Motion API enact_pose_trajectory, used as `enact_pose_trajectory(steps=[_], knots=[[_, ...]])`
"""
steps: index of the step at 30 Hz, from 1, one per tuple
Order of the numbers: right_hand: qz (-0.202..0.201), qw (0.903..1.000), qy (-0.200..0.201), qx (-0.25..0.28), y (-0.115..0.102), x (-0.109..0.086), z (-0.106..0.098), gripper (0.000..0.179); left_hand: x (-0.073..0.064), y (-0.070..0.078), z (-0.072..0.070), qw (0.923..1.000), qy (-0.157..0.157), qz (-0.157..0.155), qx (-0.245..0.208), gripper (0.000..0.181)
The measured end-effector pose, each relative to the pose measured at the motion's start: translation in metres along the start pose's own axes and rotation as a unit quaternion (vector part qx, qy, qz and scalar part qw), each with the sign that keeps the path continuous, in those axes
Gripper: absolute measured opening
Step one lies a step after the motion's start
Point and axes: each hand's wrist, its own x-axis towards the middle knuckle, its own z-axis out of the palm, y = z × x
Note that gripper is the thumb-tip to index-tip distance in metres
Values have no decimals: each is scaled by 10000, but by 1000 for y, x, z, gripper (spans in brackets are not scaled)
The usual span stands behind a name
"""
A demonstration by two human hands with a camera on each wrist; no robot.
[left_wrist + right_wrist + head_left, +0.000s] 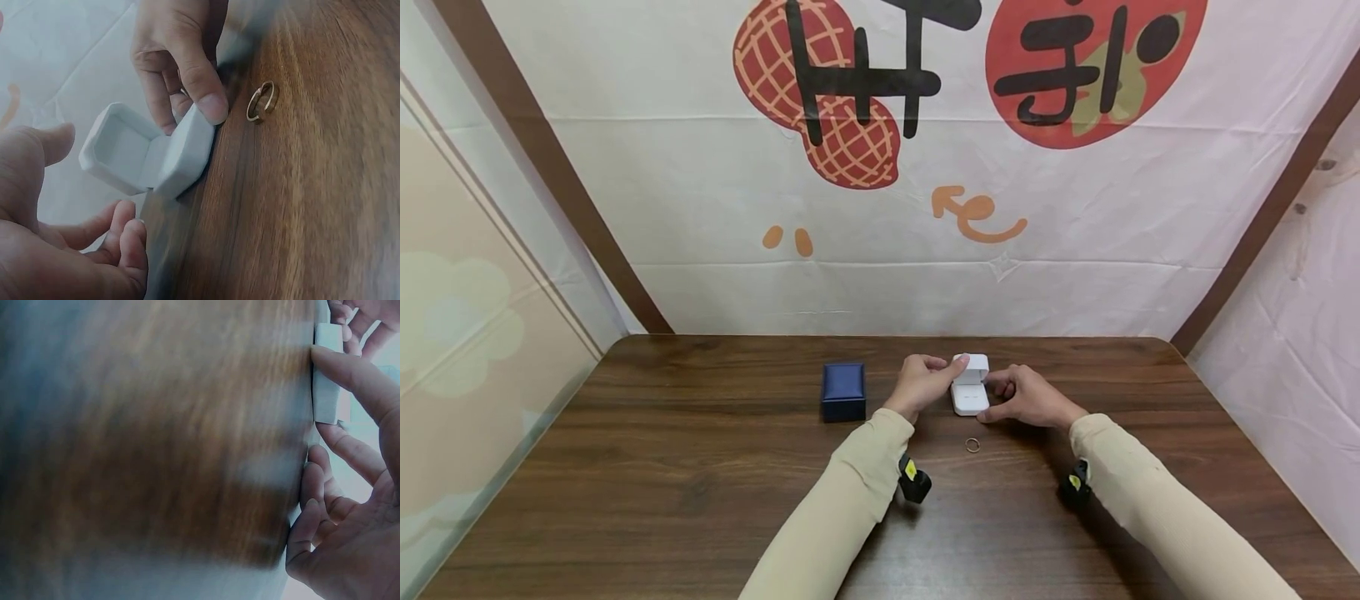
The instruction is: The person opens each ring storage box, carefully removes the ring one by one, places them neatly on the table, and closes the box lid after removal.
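Note:
A small white ring box stands on the table with its lid raised, showing a pale lining. My right hand holds the base from the right, thumb on the front corner and index finger near the back. Beside the lid, on the left, is my left hand; in the left wrist view its thumb and loosely bent fingers stand apart from the box. A thin gold-coloured ring lies on the wood just in front of the box.
A dark blue box, closed, sits to the left of my left hand. The brown wooden table ends at a printed white cloth wall behind. Black devices are strapped at both wrists.

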Motion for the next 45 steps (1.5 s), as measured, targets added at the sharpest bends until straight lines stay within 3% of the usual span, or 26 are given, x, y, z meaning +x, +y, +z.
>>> enact_pose_trajectory(steps=[7, 15, 23, 27, 31, 36, 41, 45], knots=[[-3, 10000, -26, 62, -1, 0, 1, 44, 5, -2, 6, 9994, -87, -245, 208, 60], [-18, 10000, -39, 76, -2, 0, 0, 45, 7, -2, 8, 9984, -316, -201, 413, 55], [-190, 9998, 25, 51, -4, -1, -2, 37, 4, -2, 5, 9952, -690, 211, 658, 51], [-316, 9994, 7, 159, -3, -1, -2, 26, 1, -2, 3, 9915, -901, 386, 850, 39], [-362, 9986, -115, 354, -2, 0, -1, 26, 0, -5, 3, 9881, -1023, 572, 997, 30], [-409, 9982, -161, 419, -2, -1, -2, 38, -1, -11, 5, 9818, -969, 923, 1345, 38], [-276, 9992, -85, 286, -1, -2, 0, 49, -6, -15, 8, 9708, -832, 1185, 1914, 51], [-227, 9992, -79, 304, -1, -2, 1, 52, -9, -16, 9, 9690, -750, 1273, 1980, 54]])
